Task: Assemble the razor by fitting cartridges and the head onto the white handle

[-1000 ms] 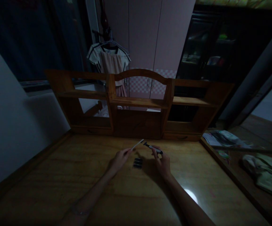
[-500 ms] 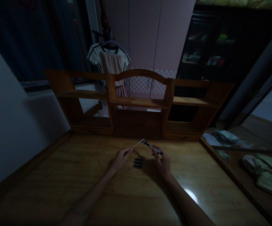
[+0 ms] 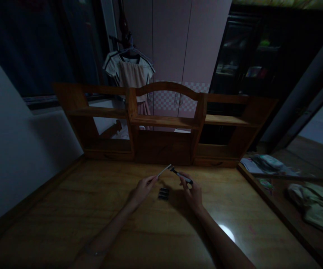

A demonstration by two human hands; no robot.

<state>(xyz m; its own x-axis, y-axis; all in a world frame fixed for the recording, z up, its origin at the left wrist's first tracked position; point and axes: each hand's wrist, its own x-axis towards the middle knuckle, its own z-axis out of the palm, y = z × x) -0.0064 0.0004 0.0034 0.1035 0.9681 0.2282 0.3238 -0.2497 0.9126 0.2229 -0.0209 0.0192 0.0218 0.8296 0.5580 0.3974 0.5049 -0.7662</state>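
Observation:
My left hand (image 3: 143, 189) is closed on a thin, pale stick (image 3: 164, 171), which slants up to the right; its exact kind is too small to make out. In my right hand (image 3: 192, 192) is a razor (image 3: 184, 177) with a grey and black handle, its head pointing up and left. The stick's far end meets or nearly meets the razor head; I cannot tell if they touch. Between and below the hands, a dark pack of razor cartridges (image 3: 163, 193) lies on the wooden tabletop (image 3: 116, 239).
A wooden shelf unit (image 3: 164, 121) spans the table's back edge. Behind it hang clothes (image 3: 132, 73) before a pink wardrobe (image 3: 171, 45). On the right, beyond the table's raised edge, are papers and bags (image 3: 270, 164) and a pale green cloth (image 3: 322, 205). Light reflects off the tabletop.
Almost nothing differs. Both hands keep their places and their holds, with the stick and razor head at nearly the same spot.

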